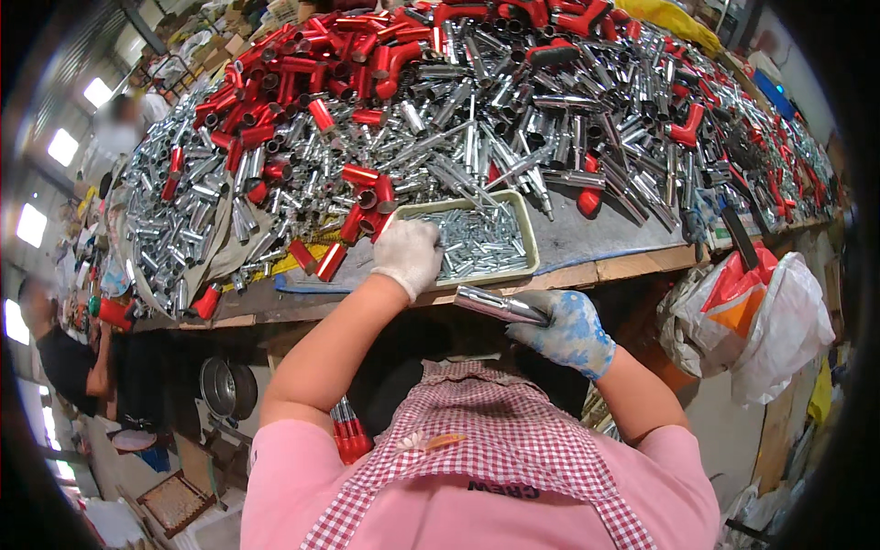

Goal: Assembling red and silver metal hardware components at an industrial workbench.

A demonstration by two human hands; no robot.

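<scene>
My left hand (409, 258), in a white glove, rests over the left side of a cream tray (533, 240). Its fingers are curled in toward the tray's contents, and anything between them is hidden. Small silver metal pins (481, 240) lie heaped in the tray. In a blue-stained white glove, my right hand (566, 335) grips a shiny chrome metal tube (500, 304) just below the table edge. The tube points to the left, apart from the tray.
Behind the tray, chrome tubes (559, 101) and red metal tubes (298, 69) are piled across the table (632, 266). White plastic bags (779, 321) hang at the right edge. Two other people (69, 353) are at the left. A metal pan (220, 385) sits lower left.
</scene>
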